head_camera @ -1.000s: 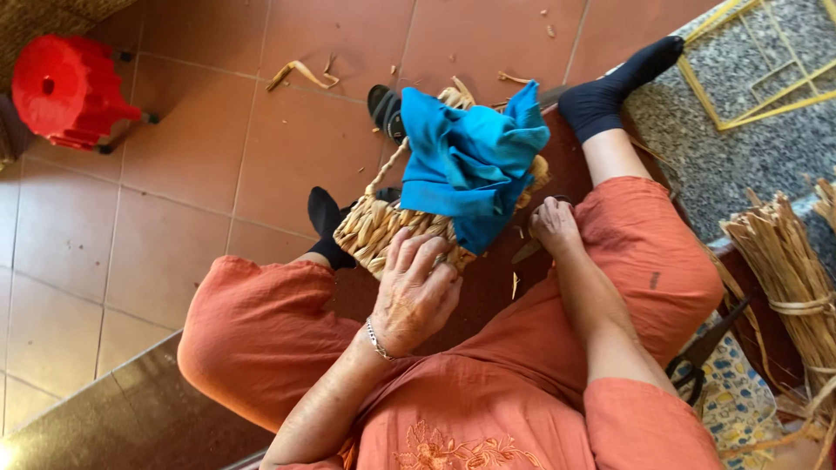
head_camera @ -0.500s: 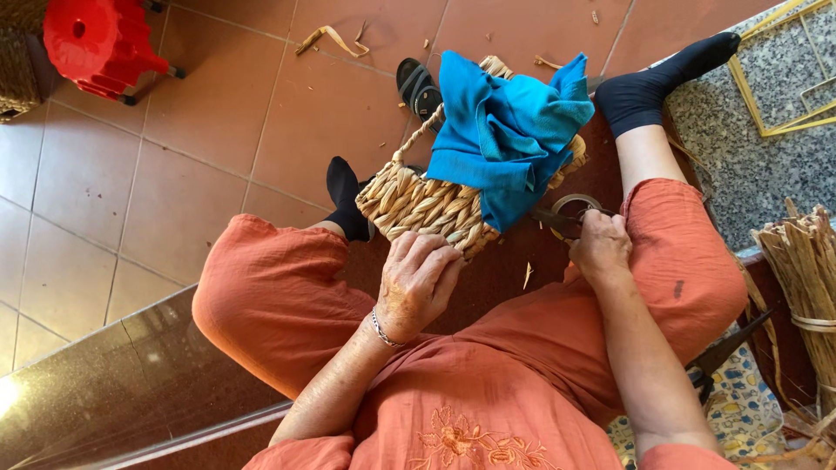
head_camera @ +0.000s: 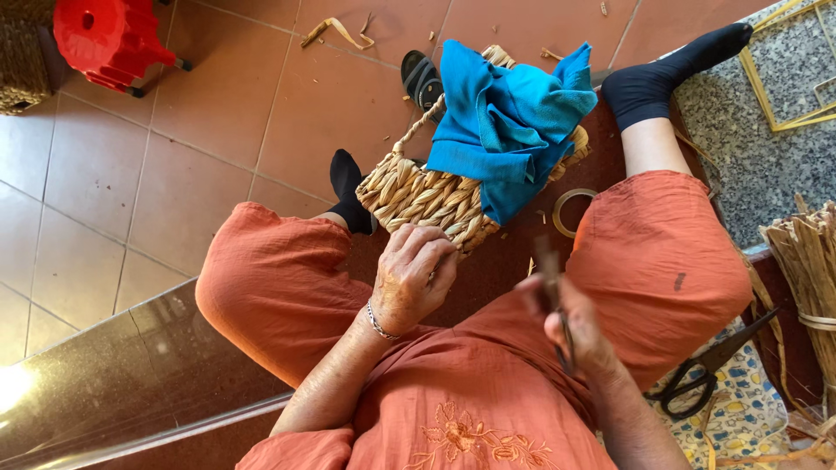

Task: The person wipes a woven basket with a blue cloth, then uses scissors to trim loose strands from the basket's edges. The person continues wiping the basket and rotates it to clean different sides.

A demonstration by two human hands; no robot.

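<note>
hands on the woven basket, centre frame

left hand [head_camera: 414, 277] gripped the basket [head_camera: 427, 198] rim, blue cloth [head_camera: 509, 117] draped on top; right hand [head_camera: 570, 326] was closed round a thin dark tool [head_camera: 553, 292]. the basket looked light and stiff but fray-prone, best held by its braided rim.

A cloth [head_camera: 509, 117] lies on the woven basket [head_camera: 427, 196], which rests between the person's legs. Beside the basket's right lies a tape roll [head_camera: 570, 209]. Scissors [head_camera: 710, 365] lie farther right of the basket, a stool [head_camera: 109, 39] far to its left.
</note>
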